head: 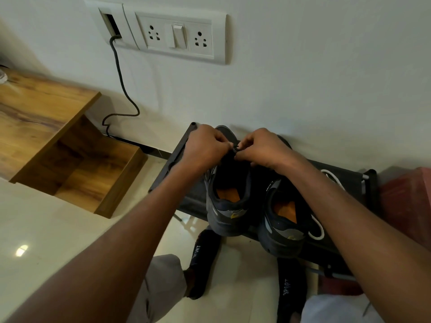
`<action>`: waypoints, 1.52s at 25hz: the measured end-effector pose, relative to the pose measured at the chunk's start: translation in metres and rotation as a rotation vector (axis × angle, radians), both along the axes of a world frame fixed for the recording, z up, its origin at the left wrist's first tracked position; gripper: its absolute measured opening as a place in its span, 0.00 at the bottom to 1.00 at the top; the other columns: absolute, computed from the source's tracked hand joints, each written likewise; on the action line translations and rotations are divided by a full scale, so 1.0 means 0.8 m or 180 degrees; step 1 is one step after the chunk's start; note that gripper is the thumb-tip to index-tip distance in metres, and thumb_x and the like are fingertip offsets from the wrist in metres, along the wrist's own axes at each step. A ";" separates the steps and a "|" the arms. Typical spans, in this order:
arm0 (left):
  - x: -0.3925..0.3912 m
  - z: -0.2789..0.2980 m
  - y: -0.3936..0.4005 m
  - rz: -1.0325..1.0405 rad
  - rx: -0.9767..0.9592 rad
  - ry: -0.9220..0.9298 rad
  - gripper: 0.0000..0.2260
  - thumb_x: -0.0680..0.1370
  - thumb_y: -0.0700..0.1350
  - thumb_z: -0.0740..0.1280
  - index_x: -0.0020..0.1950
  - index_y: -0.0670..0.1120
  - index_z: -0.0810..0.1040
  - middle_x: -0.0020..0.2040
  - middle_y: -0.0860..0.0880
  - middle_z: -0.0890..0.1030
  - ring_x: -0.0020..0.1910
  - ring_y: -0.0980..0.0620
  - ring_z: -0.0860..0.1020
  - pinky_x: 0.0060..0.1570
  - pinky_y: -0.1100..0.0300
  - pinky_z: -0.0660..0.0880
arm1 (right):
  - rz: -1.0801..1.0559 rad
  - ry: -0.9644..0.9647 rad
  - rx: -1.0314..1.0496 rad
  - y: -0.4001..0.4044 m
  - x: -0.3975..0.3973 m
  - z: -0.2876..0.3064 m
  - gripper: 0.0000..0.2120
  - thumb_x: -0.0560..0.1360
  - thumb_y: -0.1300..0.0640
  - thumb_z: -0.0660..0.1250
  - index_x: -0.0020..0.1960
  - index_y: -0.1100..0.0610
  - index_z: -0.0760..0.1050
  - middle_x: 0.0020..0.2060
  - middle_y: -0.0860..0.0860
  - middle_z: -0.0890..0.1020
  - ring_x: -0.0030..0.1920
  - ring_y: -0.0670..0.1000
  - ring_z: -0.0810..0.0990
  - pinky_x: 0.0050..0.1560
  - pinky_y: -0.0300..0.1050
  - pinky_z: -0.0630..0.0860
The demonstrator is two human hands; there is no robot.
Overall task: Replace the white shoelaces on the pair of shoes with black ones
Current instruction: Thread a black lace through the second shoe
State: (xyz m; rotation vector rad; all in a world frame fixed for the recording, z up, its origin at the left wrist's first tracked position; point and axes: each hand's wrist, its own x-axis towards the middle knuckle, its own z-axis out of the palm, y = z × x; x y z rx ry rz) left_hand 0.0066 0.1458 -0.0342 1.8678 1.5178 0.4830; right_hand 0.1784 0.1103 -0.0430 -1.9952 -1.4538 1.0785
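Two dark grey shoes with orange insoles stand side by side on a black rack top, heels toward me. Over the front of the left shoe, my left hand and my right hand meet, fingertips pinched on a black shoelace. The lacing under my hands is hidden. The right shoe sits under my right forearm. A white shoelace lies loose on the rack to the right of that shoe, and another loop of the white shoelace shows farther back.
The rack stands against a white wall. A wooden shelf unit is to the left, with a black cable hanging from the wall socket plate. A red box sits at the right. My feet in black socks rest on the tiled floor.
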 end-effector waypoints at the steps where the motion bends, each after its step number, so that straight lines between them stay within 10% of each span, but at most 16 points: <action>1: 0.004 -0.004 -0.001 -0.0054 0.0072 0.0152 0.05 0.77 0.48 0.74 0.44 0.48 0.89 0.39 0.51 0.86 0.39 0.55 0.83 0.35 0.60 0.76 | -0.0075 0.0059 -0.0052 -0.001 0.001 0.002 0.05 0.71 0.58 0.78 0.47 0.54 0.85 0.41 0.52 0.86 0.42 0.51 0.86 0.39 0.44 0.85; 12: 0.012 -0.025 -0.004 -0.0053 0.0186 0.0675 0.06 0.75 0.48 0.71 0.43 0.49 0.87 0.41 0.49 0.85 0.39 0.47 0.83 0.39 0.50 0.83 | -0.0550 0.0850 -0.0439 0.000 0.011 0.003 0.13 0.72 0.67 0.76 0.55 0.68 0.83 0.46 0.62 0.85 0.38 0.52 0.83 0.40 0.48 0.86; 21: 0.021 -0.032 0.004 0.1316 -0.1291 -0.0814 0.09 0.72 0.42 0.79 0.47 0.39 0.86 0.44 0.41 0.86 0.43 0.42 0.86 0.47 0.43 0.86 | -0.0569 0.0889 -0.0479 0.003 0.012 -0.002 0.10 0.71 0.66 0.77 0.52 0.65 0.84 0.46 0.62 0.86 0.39 0.53 0.83 0.38 0.47 0.85; 27: 0.025 -0.034 -0.012 0.0543 -0.0638 0.0065 0.05 0.75 0.46 0.73 0.42 0.50 0.88 0.40 0.48 0.86 0.40 0.48 0.84 0.44 0.48 0.86 | -0.0556 0.0875 -0.0489 0.002 0.010 -0.001 0.11 0.71 0.66 0.77 0.53 0.66 0.84 0.34 0.54 0.82 0.27 0.46 0.79 0.35 0.44 0.82; 33: 0.025 -0.036 -0.015 0.0664 -0.0564 -0.0107 0.05 0.77 0.48 0.73 0.43 0.53 0.88 0.41 0.52 0.85 0.42 0.51 0.84 0.43 0.52 0.85 | -0.0440 0.0958 -0.0478 -0.002 0.009 0.003 0.09 0.73 0.64 0.77 0.53 0.64 0.84 0.36 0.52 0.83 0.31 0.45 0.82 0.36 0.44 0.83; 38: 0.031 -0.024 -0.020 0.0094 0.0370 0.0911 0.06 0.78 0.44 0.68 0.50 0.51 0.85 0.45 0.47 0.82 0.41 0.41 0.78 0.37 0.52 0.71 | -0.0254 0.0847 -0.0504 -0.002 0.012 0.007 0.08 0.75 0.63 0.76 0.54 0.61 0.84 0.43 0.54 0.84 0.41 0.48 0.81 0.38 0.43 0.84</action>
